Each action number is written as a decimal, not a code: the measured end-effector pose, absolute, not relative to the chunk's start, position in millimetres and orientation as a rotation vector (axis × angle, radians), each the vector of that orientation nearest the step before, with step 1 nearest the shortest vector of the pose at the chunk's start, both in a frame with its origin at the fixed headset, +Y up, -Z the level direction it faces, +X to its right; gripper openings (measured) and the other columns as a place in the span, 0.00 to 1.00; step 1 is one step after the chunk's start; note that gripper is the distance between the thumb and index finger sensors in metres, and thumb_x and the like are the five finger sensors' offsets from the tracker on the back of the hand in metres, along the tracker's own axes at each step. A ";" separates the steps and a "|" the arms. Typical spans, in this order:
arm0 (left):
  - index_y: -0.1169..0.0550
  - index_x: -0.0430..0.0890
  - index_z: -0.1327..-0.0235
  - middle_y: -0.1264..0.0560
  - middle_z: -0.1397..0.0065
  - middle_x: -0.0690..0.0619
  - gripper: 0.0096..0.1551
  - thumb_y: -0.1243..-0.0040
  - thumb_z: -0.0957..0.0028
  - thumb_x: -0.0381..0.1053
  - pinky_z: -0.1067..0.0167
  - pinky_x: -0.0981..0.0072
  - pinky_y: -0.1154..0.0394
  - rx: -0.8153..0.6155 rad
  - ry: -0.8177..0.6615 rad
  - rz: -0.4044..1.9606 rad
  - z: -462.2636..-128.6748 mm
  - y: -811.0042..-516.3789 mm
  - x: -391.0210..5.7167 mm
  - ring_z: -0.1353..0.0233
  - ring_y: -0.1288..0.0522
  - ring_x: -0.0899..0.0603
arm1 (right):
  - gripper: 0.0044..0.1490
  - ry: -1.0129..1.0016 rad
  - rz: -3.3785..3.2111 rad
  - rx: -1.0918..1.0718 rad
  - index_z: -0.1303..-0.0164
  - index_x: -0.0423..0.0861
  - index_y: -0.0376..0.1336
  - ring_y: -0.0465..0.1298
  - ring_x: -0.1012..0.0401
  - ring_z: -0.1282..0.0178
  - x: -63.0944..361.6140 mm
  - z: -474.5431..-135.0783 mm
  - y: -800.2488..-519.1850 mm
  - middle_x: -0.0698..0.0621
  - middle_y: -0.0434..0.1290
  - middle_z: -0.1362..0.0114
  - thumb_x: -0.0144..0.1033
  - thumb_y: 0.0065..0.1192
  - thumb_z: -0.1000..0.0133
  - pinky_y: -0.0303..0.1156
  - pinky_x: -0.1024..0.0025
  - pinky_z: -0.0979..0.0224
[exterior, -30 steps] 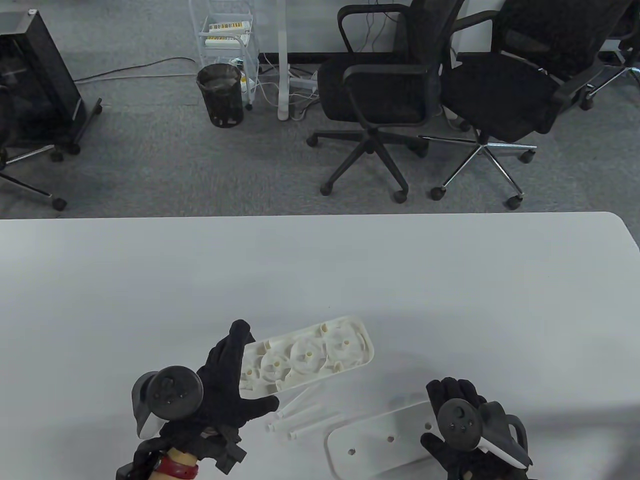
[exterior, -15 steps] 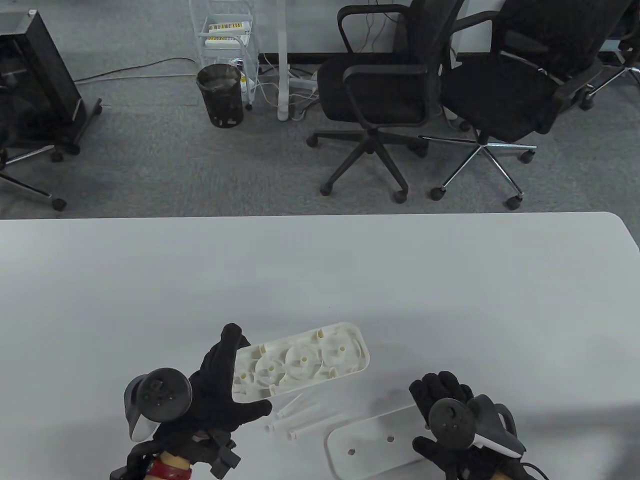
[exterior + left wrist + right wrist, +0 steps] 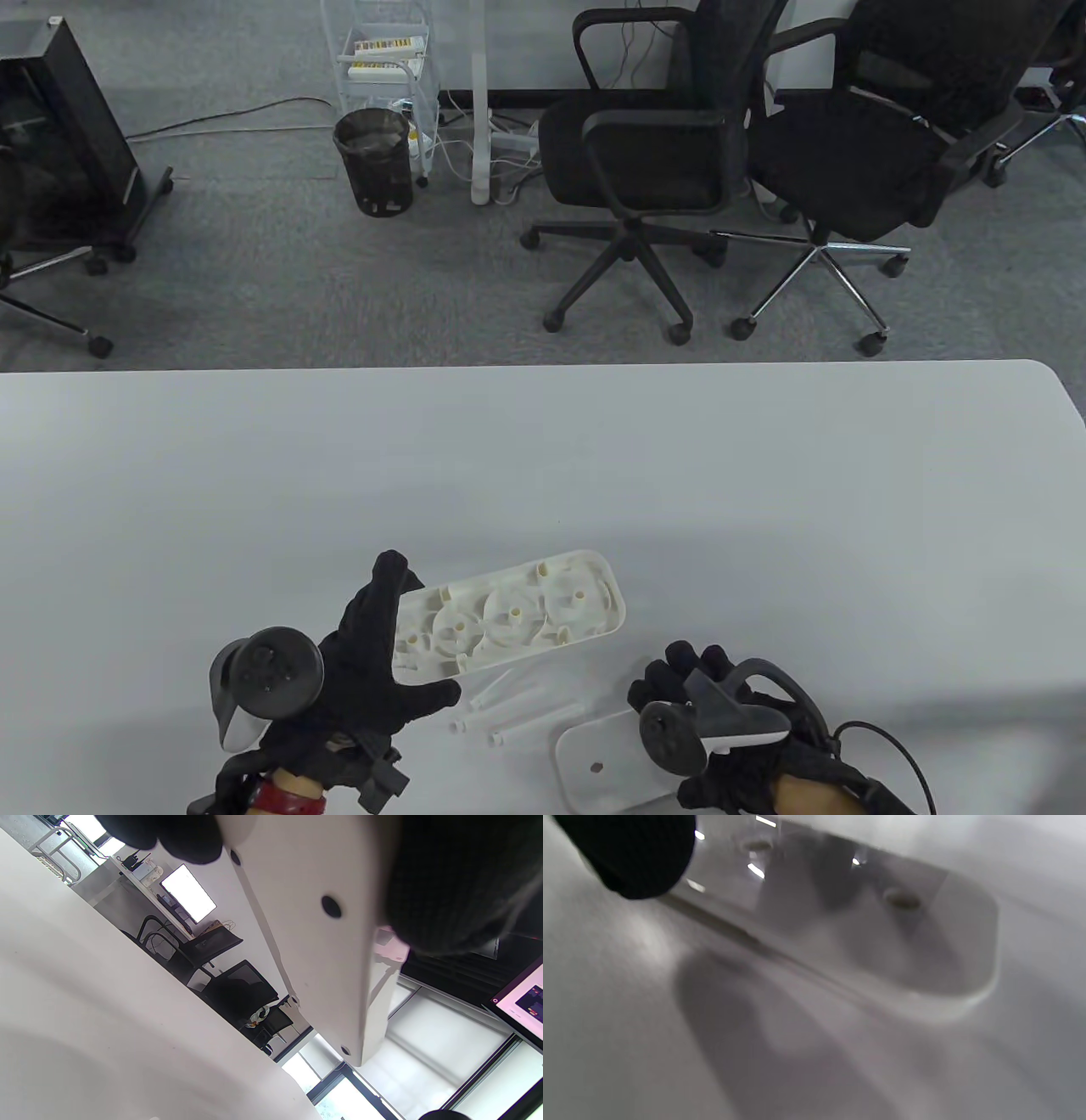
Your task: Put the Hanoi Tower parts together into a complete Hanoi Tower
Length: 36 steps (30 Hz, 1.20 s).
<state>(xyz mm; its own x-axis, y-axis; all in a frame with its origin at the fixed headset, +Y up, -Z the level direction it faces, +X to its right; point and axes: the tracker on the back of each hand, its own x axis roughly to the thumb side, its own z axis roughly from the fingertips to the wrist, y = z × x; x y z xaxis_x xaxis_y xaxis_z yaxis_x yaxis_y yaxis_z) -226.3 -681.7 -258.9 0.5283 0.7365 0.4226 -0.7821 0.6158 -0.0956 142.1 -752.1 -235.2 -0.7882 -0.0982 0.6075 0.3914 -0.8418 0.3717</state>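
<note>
My left hand [image 3: 386, 645] grips the left end of the white ribbed base shell [image 3: 517, 615], thumb on the far edge, fingers under the near edge, ribbed side up. In the left wrist view its smooth side [image 3: 331, 955] shows between my fingers [image 3: 182, 836]. Three white pegs [image 3: 509, 709] lie on the table just below the shell. My right hand [image 3: 721, 722] lies over the right part of the flat white plate [image 3: 602, 760], fingers past its far edge. The right wrist view shows the plate [image 3: 916, 938] blurred, with one fingertip [image 3: 636, 853] beside it. Whether that hand grips the plate is hidden.
The white table [image 3: 543, 475] stretches far behind the parts. Two black office chairs [image 3: 662, 144] and a bin [image 3: 373, 161] stand on the floor beyond its far edge.
My right hand has slid left along the flat plate and rolled over, now covering more of it. My left hand shifted the shell slightly left, then held still.
</note>
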 end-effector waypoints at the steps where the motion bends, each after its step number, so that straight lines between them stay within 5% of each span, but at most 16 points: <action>1: 0.61 0.47 0.21 0.46 0.19 0.36 0.79 0.21 0.68 0.66 0.29 0.33 0.38 0.109 -0.452 0.908 -259.1 -682.2 -226.5 0.28 0.35 0.25 | 0.70 -0.723 -2.643 -0.865 0.28 0.46 0.28 0.32 0.34 0.20 142.1 -235.4 -754.1 0.39 0.34 0.17 0.55 0.69 0.63 0.36 0.31 0.23; 13: 0.61 0.47 0.21 0.46 0.19 0.36 0.79 0.21 0.68 0.66 0.29 0.33 0.37 0.075 -0.463 0.923 -263.1 -684.5 -221.3 0.28 0.35 0.26 | 0.72 -0.589 -2.711 -1.045 0.27 0.43 0.35 0.49 0.33 0.20 139.8 -236.3 -755.8 0.36 0.45 0.19 0.51 0.76 0.67 0.45 0.32 0.22; 19: 0.61 0.47 0.21 0.46 0.19 0.36 0.79 0.21 0.67 0.66 0.29 0.33 0.37 0.075 -0.467 0.934 -263.1 -684.4 -221.1 0.28 0.34 0.26 | 0.74 -0.451 -2.672 -1.136 0.28 0.42 0.37 0.60 0.32 0.24 137.9 -233.3 -747.2 0.34 0.52 0.22 0.61 0.74 0.70 0.53 0.31 0.23; 36: 0.63 0.48 0.22 0.45 0.19 0.35 0.80 0.20 0.67 0.66 0.31 0.35 0.32 0.033 -0.504 0.972 -266.8 -683.7 -223.1 0.32 0.27 0.30 | 0.71 -0.381 -2.935 -1.300 0.25 0.44 0.39 0.64 0.33 0.27 145.9 -211.8 -604.1 0.33 0.55 0.22 0.65 0.71 0.67 0.56 0.32 0.24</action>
<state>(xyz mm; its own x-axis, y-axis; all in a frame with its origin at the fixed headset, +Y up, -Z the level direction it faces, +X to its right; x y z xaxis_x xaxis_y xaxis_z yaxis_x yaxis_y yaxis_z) -223.1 -683.7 -266.8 0.4584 0.7813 0.4236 -0.7965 0.5726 -0.1942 145.9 -604.1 -211.8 -0.6732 0.1766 0.7181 0.0124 -0.9682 0.2498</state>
